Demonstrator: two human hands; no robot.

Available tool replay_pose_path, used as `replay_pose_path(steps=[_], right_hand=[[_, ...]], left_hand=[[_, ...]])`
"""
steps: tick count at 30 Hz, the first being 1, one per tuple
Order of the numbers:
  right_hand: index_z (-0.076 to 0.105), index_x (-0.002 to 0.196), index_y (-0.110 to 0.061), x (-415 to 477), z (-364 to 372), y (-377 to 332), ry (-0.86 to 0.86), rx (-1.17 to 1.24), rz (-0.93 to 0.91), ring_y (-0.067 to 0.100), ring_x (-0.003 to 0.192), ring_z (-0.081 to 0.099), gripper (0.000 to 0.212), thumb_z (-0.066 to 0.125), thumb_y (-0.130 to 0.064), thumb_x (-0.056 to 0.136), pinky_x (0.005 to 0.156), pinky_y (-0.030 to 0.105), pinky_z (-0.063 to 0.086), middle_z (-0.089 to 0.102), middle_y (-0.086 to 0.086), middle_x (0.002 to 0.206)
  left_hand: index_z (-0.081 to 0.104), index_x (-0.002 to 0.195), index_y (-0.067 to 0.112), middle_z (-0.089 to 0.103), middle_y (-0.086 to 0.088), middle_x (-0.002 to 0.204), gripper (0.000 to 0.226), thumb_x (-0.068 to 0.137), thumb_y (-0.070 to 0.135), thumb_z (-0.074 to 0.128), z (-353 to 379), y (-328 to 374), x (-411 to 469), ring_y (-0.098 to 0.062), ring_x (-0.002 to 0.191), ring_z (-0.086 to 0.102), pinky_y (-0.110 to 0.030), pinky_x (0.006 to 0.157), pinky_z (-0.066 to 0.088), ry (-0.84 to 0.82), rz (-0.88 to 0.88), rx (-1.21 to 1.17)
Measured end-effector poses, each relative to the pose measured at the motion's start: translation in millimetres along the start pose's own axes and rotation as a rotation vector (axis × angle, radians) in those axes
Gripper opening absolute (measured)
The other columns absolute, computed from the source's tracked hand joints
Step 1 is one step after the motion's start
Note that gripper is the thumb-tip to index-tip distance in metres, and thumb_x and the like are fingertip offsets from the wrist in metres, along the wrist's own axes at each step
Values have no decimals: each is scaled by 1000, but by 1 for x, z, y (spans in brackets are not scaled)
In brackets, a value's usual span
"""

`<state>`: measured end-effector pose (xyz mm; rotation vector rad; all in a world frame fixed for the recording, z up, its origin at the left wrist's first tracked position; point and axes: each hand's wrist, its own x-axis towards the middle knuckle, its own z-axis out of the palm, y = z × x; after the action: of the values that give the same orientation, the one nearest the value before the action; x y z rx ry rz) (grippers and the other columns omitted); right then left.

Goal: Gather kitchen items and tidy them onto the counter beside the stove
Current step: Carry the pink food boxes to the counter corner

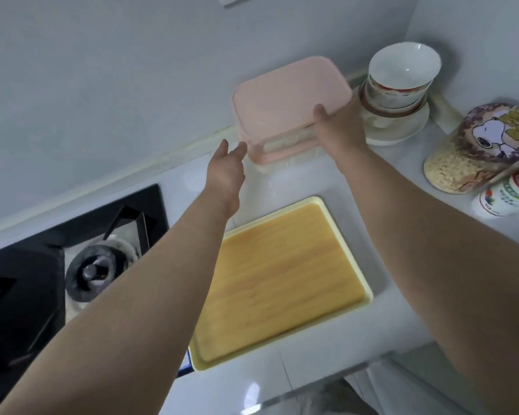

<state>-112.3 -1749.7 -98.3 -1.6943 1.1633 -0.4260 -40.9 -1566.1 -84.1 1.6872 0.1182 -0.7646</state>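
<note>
Your L arm & R arm are closest, both stretched out over the tray. The tray lies flat on the counter, just beside the stove.

The box is at the back by the wall, past the tray. Your R hand grips its near right corner, thumb on the pink lid. Your L hand is open w/ straight fingers, right at the box's left corner.

What could go wrong:
- You hold the box by 1 corner w/ 1 hand, so it may tip or slip.
- If your grip is only on the lid, the lid might pop off & the stuff inside might spill.
- The bowls stand stacked just beside your R hand, so a bump could knock them.
- The jar lies on its side & could roll if nudged.

Hard to see:
- Your R fingers are hid under the box.
- Can't tell if your L fingertips touch it.
- Can't tell if the box sits on the counter or is up in the air.
- What's inside is pale & blurry.
- The bottle is cut off at the edge.
</note>
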Motion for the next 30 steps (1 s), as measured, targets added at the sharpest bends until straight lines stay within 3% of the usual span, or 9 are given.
replay_pose_path(steps=[6, 12, 13, 14, 17, 21, 24, 26, 30], right_hand=[[56, 127, -9, -143, 20, 2, 93, 78, -104, 27, 116, 56, 33, 46, -27, 102, 91, 28, 36, 65, 7, 120], [61, 65, -27, -347, 61, -5, -413, 401, -97, 20, 74, 45, 24, 55, -22, 88, 84, 32, 22, 47, -3, 72], [34, 99, -13, -378, 63, -10, -481, 412, -81, 39, 74, 50, 26, 56, -20, 86, 88, 38, 18, 44, 5, 68], [33, 70, -17, -407, 66, -12, -537, 408, -84, 24, 71, 44, 28, 56, -20, 86, 81, 32, 24, 43, 7, 70], [69, 102, -12, -519, 78, -13, -796, 368, -159, 19, 99, 65, 20, 55, -21, 90, 100, 43, 50, 67, 5, 97], [57, 135, -12, -662, 80, -15, -1034, 325, -276, 14, 121, 59, 40, 53, -23, 96, 105, 44, 48, 67, 1, 124], [68, 106, -14, -756, 83, -11, -1239, 262, -415, 13, 90, 65, 23, 50, -25, 96, 85, 34, 53, 68, 1, 94], [44, 73, -33, -822, 87, -7, -1402, 235, -481, 1, 61, 42, 27, 46, -22, 97, 57, 15, 34, 41, -15, 68], [41, 90, -34, -925, 94, 4, -1657, 169, -574, -2, 63, 36, 14, 47, -27, 101, 61, 12, 31, 34, -18, 73]], left_hand=[[46, 145, 24, 46, -11, 150, 51, 95, 22, 54, -54, -36, -102, -26, 137, 45, -41, 116, 35, 165, 106, -139], [60, 133, 17, 70, 0, 118, 39, 94, 16, 62, -175, -93, -270, -13, 111, 65, -30, 101, 48, 432, 119, -352], [63, 129, 16, 72, -3, 112, 35, 93, 14, 63, -196, -103, -300, -14, 108, 67, -29, 98, 50, 492, 103, -389], [65, 124, 14, 73, -6, 109, 32, 93, 11, 63, -215, -113, -329, -16, 106, 68, -28, 96, 52, 546, 85, -436], [66, 118, 16, 73, -3, 104, 27, 93, 9, 63, -274, -154, -434, -15, 103, 68, -27, 94, 52, 717, 82, -542], [66, 118, 11, 73, -4, 104, 26, 93, 7, 61, -333, -206, -547, -14, 101, 69, -27, 93, 53, 934, 148, -661], [64, 120, 8, 72, -5, 99, 27, 94, 4, 59, -369, -240, -625, -17, 96, 68, -28, 91, 52, 1095, 220, -759], [64, 118, 10, 71, -4, 98, 27, 93, 5, 59, -392, -263, -680, -16, 95, 68, -27, 88, 52, 1227, 238, -804], [66, 118, 13, 71, -2, 105, 27, 92, 7, 60, -430, -304, -757, -15, 100, 67, -33, 99, 51, 1408, 257, -878]])
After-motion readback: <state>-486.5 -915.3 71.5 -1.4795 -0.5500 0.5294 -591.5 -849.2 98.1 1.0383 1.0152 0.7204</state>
